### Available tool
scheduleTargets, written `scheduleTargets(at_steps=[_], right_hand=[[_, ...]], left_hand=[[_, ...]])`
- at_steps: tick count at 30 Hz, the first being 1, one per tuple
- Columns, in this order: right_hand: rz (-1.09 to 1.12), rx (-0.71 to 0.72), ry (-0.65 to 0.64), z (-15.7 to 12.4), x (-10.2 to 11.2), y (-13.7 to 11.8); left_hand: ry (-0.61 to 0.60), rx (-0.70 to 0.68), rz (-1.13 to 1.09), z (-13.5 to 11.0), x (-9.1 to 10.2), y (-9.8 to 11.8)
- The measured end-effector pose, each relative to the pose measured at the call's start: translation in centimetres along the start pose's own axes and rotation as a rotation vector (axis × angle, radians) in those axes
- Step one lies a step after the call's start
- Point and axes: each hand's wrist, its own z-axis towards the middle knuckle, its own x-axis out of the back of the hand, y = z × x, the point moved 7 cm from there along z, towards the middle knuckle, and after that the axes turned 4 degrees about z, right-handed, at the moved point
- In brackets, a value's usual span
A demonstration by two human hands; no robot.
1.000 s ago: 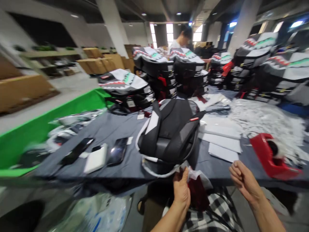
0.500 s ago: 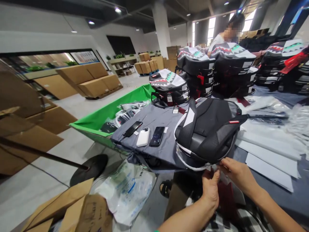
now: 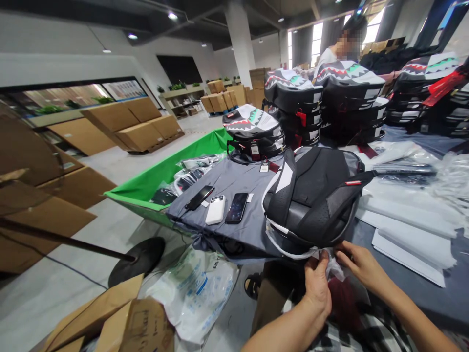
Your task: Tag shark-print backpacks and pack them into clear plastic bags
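A black backpack [image 3: 318, 195] with white-and-grey edging lies on the grey cloth, its strap side up. At its near edge, thin clear plastic [image 3: 335, 268] is bunched between my hands. My left hand [image 3: 317, 283] is closed, with thumb and fingers pinching the plastic just below the bag's rim. My right hand [image 3: 361, 264] is curled by the near right corner of the backpack, its fingertips together at the plastic. Part of its grip is hidden behind the hand.
Phones and a white power bank [image 3: 215, 210] lie left of the backpack. Stacked shark-tooth backpacks [image 3: 254, 124] stand behind. Clear plastic bags [image 3: 410, 210] spread to the right. A green-lined bin [image 3: 146, 191] holds bagged items. A person [image 3: 326, 58] stands across the table. An open carton [image 3: 135, 325] sits below left.
The bunched plastic shows more between my hands, which are slightly farther apart. The backpack has barely moved. The whole view has shifted slightly.
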Motion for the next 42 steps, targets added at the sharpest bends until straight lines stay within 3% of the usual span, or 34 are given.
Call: scheduleTargets(at_steps=[6,13,18,23,25,27,29,31,33,34,38,42], right_hand=[[0.169,-0.083,-0.107,1.8,-1.4,0.8],[0.201,-0.205,0.031,1.0,-1.1,1.3],[0.380,-0.343,-0.203,0.6,-2.9,0.7],[0.335,-0.366,-0.238,1.3,-2.8,1.0],[0.150,-0.248,-0.079,1.2,-1.4,0.6],[-0.085,-0.050,0.179,0.1,0.0,-1.0],[-0.278,0.171,0.373,-1.6,-0.1,-3.2],[-0.450,0.338,0.451,-2.8,-1.7,-5.2],[-0.596,0.413,0.498,-3.0,-3.3,-6.3],[-0.635,0.416,0.520,-2.9,-3.7,-6.4],[-0.654,0.405,0.568,-2.2,-3.7,-6.4],[-0.757,0.408,0.618,-2.0,-3.6,-6.9]], left_hand=[[0.024,0.004,0.041,0.5,0.5,-0.4],[0.033,0.040,0.007,0.2,0.3,-0.3],[0.047,0.094,-0.031,0.7,0.3,-0.7],[0.028,0.074,0.105,0.0,1.0,0.4],[-0.088,-0.003,0.275,-1.2,1.8,1.9],[-0.197,-0.142,0.521,-2.7,2.9,4.0],[-0.231,-0.438,0.803,-4.0,3.7,7.1],[-0.189,-0.831,1.070,-5.2,3.6,10.3],[-0.166,-1.124,1.296,-5.4,2.4,11.8],[-0.168,-1.201,1.396,-5.0,1.7,12.0],[-0.257,-1.255,1.642,-3.0,-0.5,11.1],[-0.238,-1.246,1.626,-2.2,-0.7,10.7]])
